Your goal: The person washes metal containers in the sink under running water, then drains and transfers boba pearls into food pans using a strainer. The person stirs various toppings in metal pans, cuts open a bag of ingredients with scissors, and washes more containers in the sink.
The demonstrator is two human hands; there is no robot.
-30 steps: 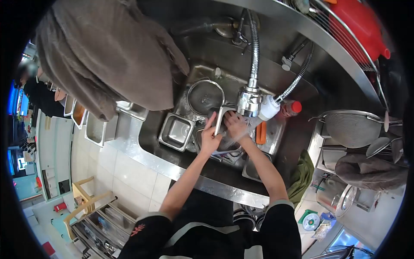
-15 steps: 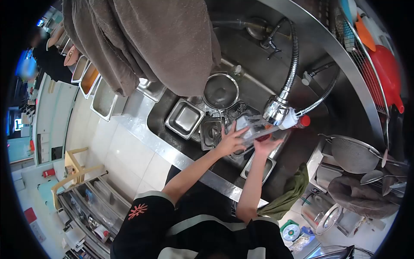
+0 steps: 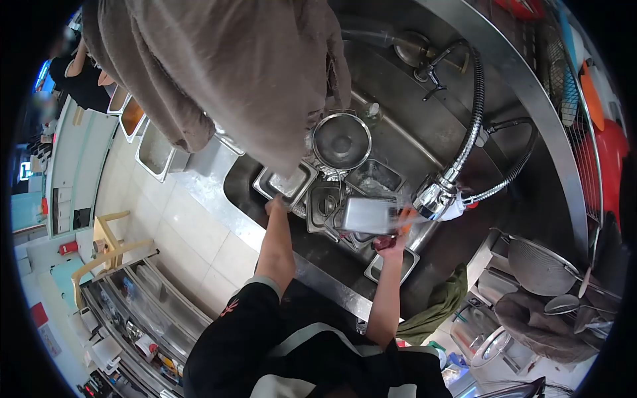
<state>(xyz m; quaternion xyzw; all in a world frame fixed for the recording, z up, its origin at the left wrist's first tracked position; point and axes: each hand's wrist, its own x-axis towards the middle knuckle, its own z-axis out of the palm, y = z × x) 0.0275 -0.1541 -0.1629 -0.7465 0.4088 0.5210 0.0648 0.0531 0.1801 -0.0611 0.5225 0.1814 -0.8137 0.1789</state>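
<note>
My right hand [image 3: 391, 247] grips a pale, shiny rectangular container [image 3: 369, 216] under the faucet's spray head [image 3: 435, 198]. Water blurs the container's right end. A dark red patch shows by the fingers; what it is I cannot make out. My left hand [image 3: 275, 205] is at the near rim of a rectangular metal pan [image 3: 306, 178], fingers curled at the edge and partly hidden. Beyond the pan sits a round metal bowl [image 3: 342, 140]. A metal lid [image 3: 323, 202] and another dark pan [image 3: 375, 178] lie between my hands, with a small pan [image 3: 402, 266] below my right hand.
A grey-brown towel [image 3: 232, 73] hangs close in front, covering part of the left pan. A green cloth [image 3: 434, 308] drapes over the sink edge at right. Strainers [image 3: 541, 265] and a wire rack [image 3: 584, 152] stand farther right. A person [image 3: 83, 83] is at far left.
My left hand has left the container under the spray and moved left to the metal pan's rim. My right hand keeps the container, now turned and lower. The view has shifted slightly.
</note>
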